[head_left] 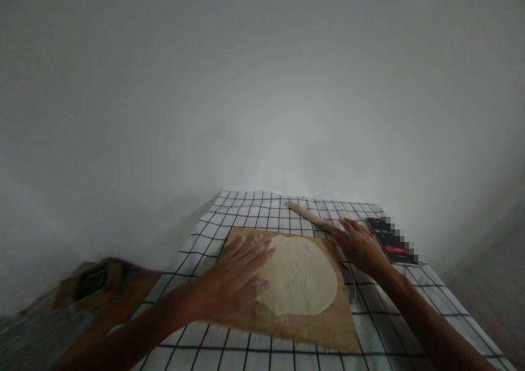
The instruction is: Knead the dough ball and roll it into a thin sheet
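Note:
A round, flat sheet of pale rolled dough (303, 278) lies on a thin brown wooden board (328, 333). My left hand (241, 270) is spread over the left side of the board, its floury fingertips at the dough's left edge. Beyond the board's upper right corner, a wooden rolling pin (307, 213) lies slanted on the cloth. My right hand (361, 244) is around the near end of the pin, with the pin running between thumb and fingers. That end of the pin is hidden under the hand.
A white tablecloth with black grid lines (246, 210) covers the table. To the right of my right hand lies a dark phone (385, 240) with a red bar, partly pixelated. A pale cord (353, 292) lies beside the board. An open cardboard box (115, 278) stands low at left.

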Demonstrator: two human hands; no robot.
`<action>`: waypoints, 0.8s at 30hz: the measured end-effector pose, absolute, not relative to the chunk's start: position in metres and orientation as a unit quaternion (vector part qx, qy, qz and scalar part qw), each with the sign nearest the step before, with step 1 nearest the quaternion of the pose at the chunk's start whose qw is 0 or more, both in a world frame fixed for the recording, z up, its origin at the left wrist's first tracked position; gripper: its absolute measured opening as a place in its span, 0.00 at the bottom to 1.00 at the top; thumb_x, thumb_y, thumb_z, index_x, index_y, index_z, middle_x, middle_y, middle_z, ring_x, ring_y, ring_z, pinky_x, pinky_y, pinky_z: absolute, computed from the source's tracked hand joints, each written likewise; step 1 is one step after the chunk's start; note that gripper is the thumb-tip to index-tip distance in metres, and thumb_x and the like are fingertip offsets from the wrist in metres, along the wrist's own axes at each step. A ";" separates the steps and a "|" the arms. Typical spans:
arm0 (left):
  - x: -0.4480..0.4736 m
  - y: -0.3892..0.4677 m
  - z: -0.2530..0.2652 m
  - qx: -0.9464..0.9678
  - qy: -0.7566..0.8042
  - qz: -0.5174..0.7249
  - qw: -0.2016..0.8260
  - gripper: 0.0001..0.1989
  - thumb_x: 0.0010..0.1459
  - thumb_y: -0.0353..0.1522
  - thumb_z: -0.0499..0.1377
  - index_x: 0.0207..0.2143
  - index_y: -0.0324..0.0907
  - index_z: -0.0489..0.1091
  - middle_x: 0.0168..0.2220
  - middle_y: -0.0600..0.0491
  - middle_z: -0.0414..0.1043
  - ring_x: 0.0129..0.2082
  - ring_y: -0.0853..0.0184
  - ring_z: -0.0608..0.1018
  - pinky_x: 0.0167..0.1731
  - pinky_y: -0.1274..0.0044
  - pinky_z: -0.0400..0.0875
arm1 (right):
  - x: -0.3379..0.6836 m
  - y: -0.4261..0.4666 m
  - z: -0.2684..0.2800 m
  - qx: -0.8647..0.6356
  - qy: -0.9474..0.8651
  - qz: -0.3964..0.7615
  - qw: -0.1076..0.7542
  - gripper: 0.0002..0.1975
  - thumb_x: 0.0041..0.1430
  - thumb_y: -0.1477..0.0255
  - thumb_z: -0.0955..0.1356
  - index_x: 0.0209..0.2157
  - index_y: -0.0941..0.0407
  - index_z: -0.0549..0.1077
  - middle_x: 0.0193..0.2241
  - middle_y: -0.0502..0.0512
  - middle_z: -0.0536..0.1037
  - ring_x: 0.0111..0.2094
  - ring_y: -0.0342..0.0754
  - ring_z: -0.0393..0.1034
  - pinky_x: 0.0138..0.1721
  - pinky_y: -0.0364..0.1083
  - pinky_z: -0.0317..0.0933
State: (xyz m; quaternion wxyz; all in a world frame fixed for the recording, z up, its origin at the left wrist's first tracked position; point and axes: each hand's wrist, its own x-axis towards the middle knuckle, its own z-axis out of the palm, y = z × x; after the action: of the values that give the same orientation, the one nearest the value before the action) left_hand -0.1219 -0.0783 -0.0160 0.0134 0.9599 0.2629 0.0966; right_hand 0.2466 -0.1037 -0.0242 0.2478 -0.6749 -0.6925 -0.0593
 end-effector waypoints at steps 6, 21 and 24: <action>-0.114 -0.067 -0.005 0.959 0.274 0.072 0.026 0.31 0.69 0.45 0.47 0.70 0.54 0.41 0.72 0.53 0.41 0.71 0.54 0.45 0.67 0.53 0.41 | 0.257 -0.087 -0.043 -0.705 -0.680 -0.106 0.171 0.13 0.68 0.62 0.61 0.44 0.54 0.73 0.44 0.62 0.74 0.47 0.57 0.68 0.46 0.54 0.60; -0.048 -0.086 0.028 0.931 0.265 0.177 0.180 0.24 0.72 0.40 0.43 0.67 0.48 0.54 0.69 0.52 0.53 0.69 0.60 0.55 0.67 0.61 0.52 | 0.262 -0.119 -0.015 -0.674 -0.653 0.084 0.335 0.20 0.66 0.53 0.60 0.37 0.55 0.69 0.23 0.50 0.72 0.23 0.46 0.67 0.24 0.42 0.54; -0.068 -0.086 0.058 0.890 0.296 0.282 0.202 0.19 0.71 0.40 0.47 0.60 0.48 0.65 0.64 0.53 0.64 0.65 0.61 0.63 0.65 0.62 0.56 | 0.255 -0.142 -0.006 -0.655 -0.710 0.054 0.255 0.19 0.64 0.51 0.63 0.36 0.53 0.71 0.23 0.50 0.74 0.24 0.46 0.68 0.25 0.43 0.50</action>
State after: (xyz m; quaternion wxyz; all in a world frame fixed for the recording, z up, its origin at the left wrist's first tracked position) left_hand -0.0677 -0.0859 0.0585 0.2019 0.8900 0.2960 0.2819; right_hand 0.2547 -0.1424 -0.0060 0.2545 -0.6547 -0.7096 0.0543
